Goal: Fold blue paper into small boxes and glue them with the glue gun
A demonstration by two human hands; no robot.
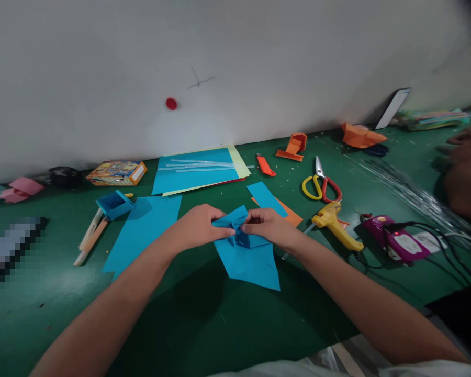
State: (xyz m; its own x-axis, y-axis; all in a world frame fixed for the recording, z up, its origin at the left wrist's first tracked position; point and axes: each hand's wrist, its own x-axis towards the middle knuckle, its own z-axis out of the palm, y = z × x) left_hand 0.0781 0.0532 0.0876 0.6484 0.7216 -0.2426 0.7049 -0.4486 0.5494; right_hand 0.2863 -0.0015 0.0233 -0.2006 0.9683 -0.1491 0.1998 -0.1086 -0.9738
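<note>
Both hands work on a sheet of blue paper (251,267) with creased folds at its upper part, held above the green table. My left hand (198,228) pinches the left side of the folds between thumb and fingers. My right hand (272,226) grips the folded part from the right, its fingertips close to the left thumb. Some fingers are hidden behind the paper. Just beyond the right hand lie a blue paper strip (267,198) and an orange piece of paper (292,212). To the left, a larger blue sheet (145,225) lies flat.
Right of my hands are scissors (322,183), a yellow glue gun (339,228) and a purple power strip (400,238) with cables. Behind lie stacked sheets (196,167), an orange cutter (266,165) and a small box (118,173). Another person's hand (467,173) is at far right.
</note>
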